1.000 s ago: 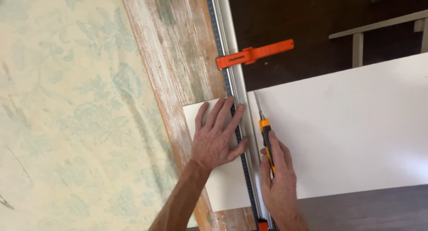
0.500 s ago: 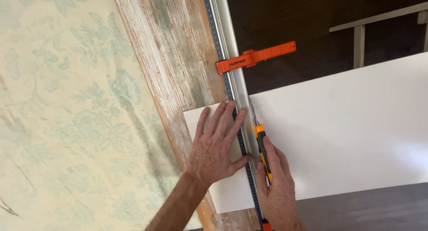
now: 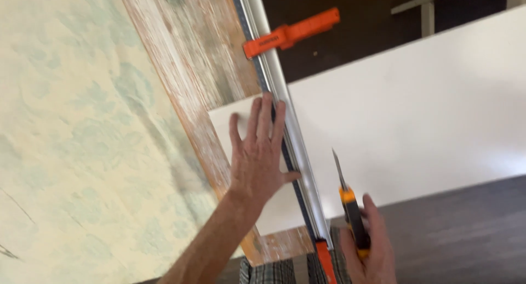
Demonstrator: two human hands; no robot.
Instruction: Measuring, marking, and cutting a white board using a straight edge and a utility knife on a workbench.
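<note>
knife [image 3: 350, 207] now lifted off the sheet [image 3: 416, 114] — right hand [image 3: 370, 251] grip clamped on it, left hand [image 3: 257, 158] flat.

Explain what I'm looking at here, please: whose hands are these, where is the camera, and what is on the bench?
The picture comes from a camera worn on a person's head, looking down at their own two bare hands. The left hand presses flat on a white sheet, beside a long metal straightedge. An orange clamp grips that straightedge at its far end; another orange piece shows at its near end. The right hand holds an orange-and-black utility knife, blade out, lifted off the sheet. Under everything lies a worn, paint-stained wooden board.
</note>
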